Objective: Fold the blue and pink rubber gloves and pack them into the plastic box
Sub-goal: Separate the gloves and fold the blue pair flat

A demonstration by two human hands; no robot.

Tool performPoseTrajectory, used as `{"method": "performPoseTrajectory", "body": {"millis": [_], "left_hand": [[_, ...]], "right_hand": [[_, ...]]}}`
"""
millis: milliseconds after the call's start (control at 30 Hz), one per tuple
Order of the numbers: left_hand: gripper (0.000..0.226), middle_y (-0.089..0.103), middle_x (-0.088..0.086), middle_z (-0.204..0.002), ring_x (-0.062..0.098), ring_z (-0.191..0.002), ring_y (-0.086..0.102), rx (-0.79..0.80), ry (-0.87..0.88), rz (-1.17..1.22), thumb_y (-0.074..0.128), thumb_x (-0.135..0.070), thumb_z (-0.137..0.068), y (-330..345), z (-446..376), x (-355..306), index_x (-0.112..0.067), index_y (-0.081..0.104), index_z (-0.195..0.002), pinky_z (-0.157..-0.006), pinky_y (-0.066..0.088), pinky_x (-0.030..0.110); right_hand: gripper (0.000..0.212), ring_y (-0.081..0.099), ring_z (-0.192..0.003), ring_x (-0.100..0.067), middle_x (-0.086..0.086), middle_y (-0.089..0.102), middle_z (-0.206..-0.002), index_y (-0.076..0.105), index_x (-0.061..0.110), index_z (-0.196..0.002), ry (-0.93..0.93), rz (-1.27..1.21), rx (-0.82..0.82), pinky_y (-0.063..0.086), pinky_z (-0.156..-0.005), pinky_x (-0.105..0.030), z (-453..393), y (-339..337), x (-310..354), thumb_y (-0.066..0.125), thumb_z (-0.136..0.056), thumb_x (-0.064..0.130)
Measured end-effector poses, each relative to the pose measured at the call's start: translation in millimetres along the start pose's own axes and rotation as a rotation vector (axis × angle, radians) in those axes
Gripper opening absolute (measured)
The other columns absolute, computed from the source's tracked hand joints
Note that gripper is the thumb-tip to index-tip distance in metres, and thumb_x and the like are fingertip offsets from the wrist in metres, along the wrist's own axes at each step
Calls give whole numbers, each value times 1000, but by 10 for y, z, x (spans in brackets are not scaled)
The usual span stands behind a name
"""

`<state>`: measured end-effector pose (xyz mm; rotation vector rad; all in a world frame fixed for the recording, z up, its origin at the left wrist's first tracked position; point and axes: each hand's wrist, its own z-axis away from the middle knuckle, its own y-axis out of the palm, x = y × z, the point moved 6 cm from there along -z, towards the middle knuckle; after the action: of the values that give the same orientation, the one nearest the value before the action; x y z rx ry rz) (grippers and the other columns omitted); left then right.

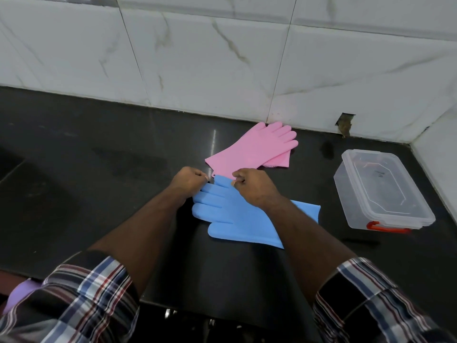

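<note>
Blue rubber gloves (244, 216), stacked flat on the black counter (99, 194) just before the pink rubber gloves (257, 147): with your left hand (189, 180) and right hand (252, 185) pinching their far edge, fold evenly toward yourself, then carry them to the lidded clear plastic box (380, 191).

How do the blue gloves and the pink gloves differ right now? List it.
1. The blue gloves lie nearer the person; the pink gloves lie farther back, by the tiled wall.
2. Both hands, left and right, pinch the blue gloves at the fingertip end; the pink gloves are untouched.
3. The blue gloves' fingers point left, the pink gloves' fingers up and right.

Shared: both lie flat and unfolded on the dark counter, outside the plastic box.
</note>
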<state>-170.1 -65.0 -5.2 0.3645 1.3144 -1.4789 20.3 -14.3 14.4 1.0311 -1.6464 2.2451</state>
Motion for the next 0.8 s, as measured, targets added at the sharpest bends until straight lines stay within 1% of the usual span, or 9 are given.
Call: {"method": "performPoseTrajectory", "body": {"millis": [67, 167, 333, 433, 500, 567, 633, 700, 800], "left_hand": [[17, 76, 15, -92, 20, -78, 65, 33, -21, -5, 63, -15, -81, 19, -39, -13, -10, 79, -81, -86, 58, 41], [12, 77, 11, -92, 17, -79, 67, 79, -25, -2, 68, -9, -80, 64, -78, -66, -11, 80, -82, -82, 57, 33], [8, 77, 8, -90, 17, -79, 68, 109, -35, -59, 72, -14, -81, 107, -173, -78, -15, 80, -80, -75, 56, 29], [9, 77, 10, -91, 17, -77, 66, 107, -37, -79, 70, -13, -80, 112, -210, -85, -10, 79, -82, -73, 56, 30], [10, 76, 11, -91, 17, -75, 65, 107, -36, -89, 70, -12, -80, 113, -207, -91, -7, 78, -83, -70, 54, 29], [10, 76, 12, -92, 16, -73, 64, 100, -29, -80, 68, -10, -81, 112, -210, -99, -6, 77, -83, -71, 54, 29], [12, 76, 11, -90, 15, -72, 63, 86, -12, -51, 65, -8, -84, 111, -202, -114, -3, 76, -85, -69, 53, 27], [15, 75, 9, -88, 14, -74, 63, 89, 15, -1, 63, -13, -90, 116, -179, -127, -3, 75, -91, -68, 51, 26], [21, 74, 7, -93, 14, -81, 63, 174, 79, 31, 64, -26, -93, 158, -126, -130, -7, 74, -95, -78, 52, 28]], "right_hand": [[33, 63, -107, -17, -4, 70, -121, 64, 14, -128, -1, -24, -26, 50, -98, -31, -36, 5, 17, 61, -95, 20], [26, 64, -104, -17, -3, 70, -119, 69, 15, -119, 10, -61, -53, 50, -94, -28, -58, -7, 40, 58, -96, 11], [20, 63, -101, -15, -2, 70, -113, 71, 15, -107, -26, -166, -44, 49, -86, -23, 5, -23, 58, 56, -97, 8], [19, 62, -103, -15, -1, 69, -114, 71, 16, -107, -31, -215, -22, 51, -89, -25, 18, -29, 35, 57, -97, 9], [19, 62, -101, -15, 0, 69, -112, 71, 15, -107, -20, -229, -21, 51, -86, -24, 7, -25, 23, 57, -96, 9], [19, 62, -97, -14, 0, 69, -107, 70, 16, -109, 4, -202, -18, 51, -83, -22, -12, -15, 17, 57, -96, 9], [21, 63, -94, -15, -2, 69, -102, 68, 17, -113, 28, -153, -2, 53, -85, -25, -27, -2, 12, 59, -95, 10], [23, 64, -94, -15, -3, 70, -100, 67, 17, -116, 39, -121, 11, 54, -89, -29, -37, 8, 9, 62, -94, 12], [24, 63, -95, -17, -3, 71, -104, 68, 17, -117, 36, -90, 21, 51, -87, -26, -31, 9, 22, 65, -93, 14]]}}
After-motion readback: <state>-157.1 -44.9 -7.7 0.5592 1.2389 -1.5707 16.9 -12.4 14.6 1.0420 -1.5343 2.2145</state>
